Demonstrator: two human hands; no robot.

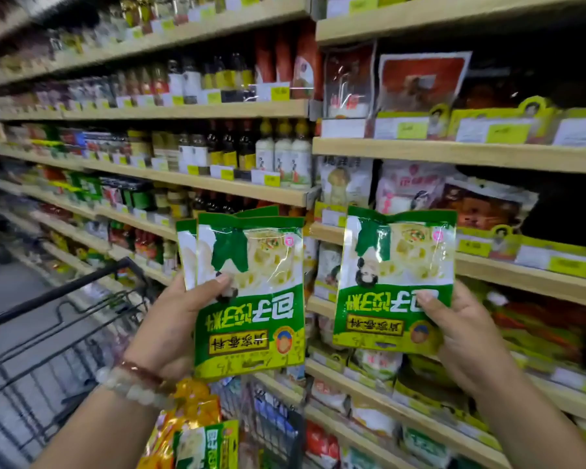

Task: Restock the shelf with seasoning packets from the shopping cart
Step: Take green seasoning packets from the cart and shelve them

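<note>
Your left hand [170,319] holds a fan of green-and-white packets [251,292] with white lettering on a green band and a yellow strip along the lower edge. The single packet [394,282] in your right hand [454,333] carries the same green, white and yellow print, plus a small pink badge at 1 corner. On your left wrist sit 2 bracelets [132,380], 1 of pale milky beads, 1 reddish-brown. The cart [58,333] is black wire. The shelves [454,154] are light wood with yellow-green price tags [508,133].
</note>
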